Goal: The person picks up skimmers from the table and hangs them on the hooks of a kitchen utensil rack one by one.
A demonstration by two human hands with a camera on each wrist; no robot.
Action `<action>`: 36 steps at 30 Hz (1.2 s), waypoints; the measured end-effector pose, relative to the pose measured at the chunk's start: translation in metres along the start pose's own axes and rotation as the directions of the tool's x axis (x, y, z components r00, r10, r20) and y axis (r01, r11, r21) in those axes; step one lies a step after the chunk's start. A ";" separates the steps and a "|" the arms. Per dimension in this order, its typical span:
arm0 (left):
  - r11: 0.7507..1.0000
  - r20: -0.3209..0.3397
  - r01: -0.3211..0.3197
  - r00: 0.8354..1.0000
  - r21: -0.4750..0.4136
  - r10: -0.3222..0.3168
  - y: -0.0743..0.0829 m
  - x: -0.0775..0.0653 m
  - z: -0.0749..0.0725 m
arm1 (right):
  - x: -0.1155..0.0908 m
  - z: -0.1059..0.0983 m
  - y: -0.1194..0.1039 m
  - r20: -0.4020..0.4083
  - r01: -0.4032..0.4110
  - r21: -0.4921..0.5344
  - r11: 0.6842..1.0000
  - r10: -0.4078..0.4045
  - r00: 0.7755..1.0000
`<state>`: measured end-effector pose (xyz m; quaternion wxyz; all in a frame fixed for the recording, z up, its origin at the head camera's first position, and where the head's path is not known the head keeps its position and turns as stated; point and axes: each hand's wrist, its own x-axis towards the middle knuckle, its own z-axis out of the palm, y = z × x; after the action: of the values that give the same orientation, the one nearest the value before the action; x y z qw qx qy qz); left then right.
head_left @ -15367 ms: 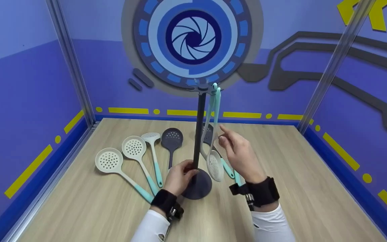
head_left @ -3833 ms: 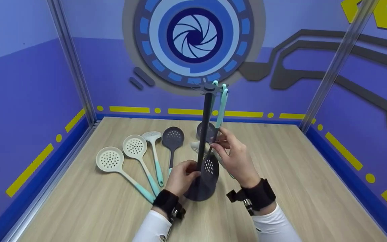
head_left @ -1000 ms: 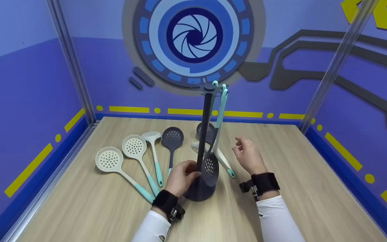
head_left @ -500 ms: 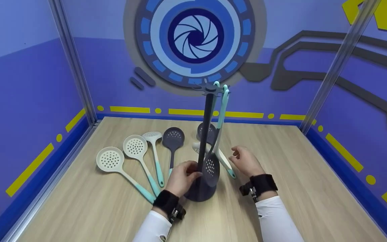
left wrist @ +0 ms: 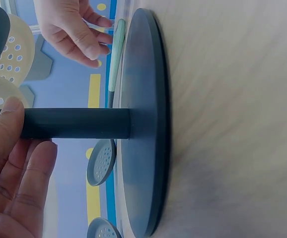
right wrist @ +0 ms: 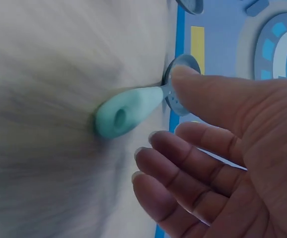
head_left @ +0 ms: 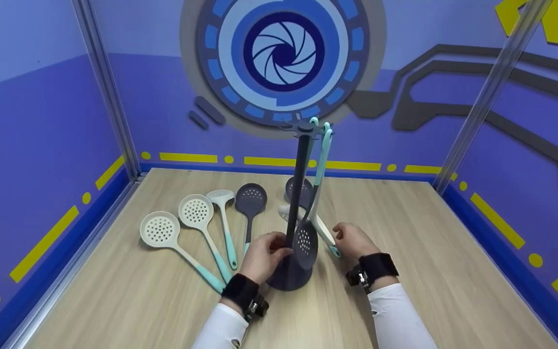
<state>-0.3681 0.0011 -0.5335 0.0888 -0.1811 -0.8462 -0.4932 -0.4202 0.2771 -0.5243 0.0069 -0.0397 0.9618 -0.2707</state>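
In the head view my left hand (head_left: 263,257) grips the dark pole of a utensil stand (head_left: 300,169) just above its round base. The left wrist view shows the thumb (left wrist: 9,124) and fingers on either side of the pole. A dark slotted skimmer (head_left: 305,245) hangs from the stand's hooks, with pale, teal-handled utensils behind it. My right hand (head_left: 354,241) is beside a teal handle end (right wrist: 126,111) lying on the table. In the right wrist view its fingers are spread and loosely bent, with nothing between them. A dark skimmer head (head_left: 298,190) lies behind the stand.
Left of the stand lie two cream skimmers (head_left: 159,230), a smaller pale slotted ladle (head_left: 221,195) and another dark skimmer (head_left: 251,198). All have teal handle ends. Blue printed walls (head_left: 56,145) enclose the wooden table (head_left: 429,252) at back and sides.
The dark skimmer joined the pale utensils on the stand, and my right hand let go of it. That hand moved right, then down to the teal handle end. My left hand stays on the pole.
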 end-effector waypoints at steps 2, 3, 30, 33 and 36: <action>1.000 0.000 -0.006 1.000 -0.002 0.006 0.000 0.000 0.000 | -0.001 0.002 -0.001 0.022 -0.020 0.010 1.000 0.020 1.000; 1.000 0.000 -0.008 1.000 -0.002 0.008 0.000 0.000 0.000 | -0.001 0.003 -0.001 0.032 -0.027 0.019 0.999 0.026 0.999; 0.999 0.006 0.028 1.000 -0.027 -0.028 0.000 0.001 0.001 | 0.002 0.004 0.001 -0.054 -0.097 -0.063 0.993 0.093 0.994; 0.999 0.006 0.024 1.000 -0.030 -0.024 0.000 0.001 0.002 | -0.001 0.001 -0.001 -0.065 -0.107 -0.045 0.993 0.104 0.992; 0.999 0.008 0.028 1.000 -0.035 -0.028 0.000 0.001 0.002 | -0.003 -0.004 -0.002 -0.069 -0.133 -0.002 0.991 0.132 0.989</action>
<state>-0.3693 0.0030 -0.5339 0.0754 -0.1728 -0.8401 -0.5086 -0.4176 0.2775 -0.5204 -0.0081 0.0336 0.9628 -0.2679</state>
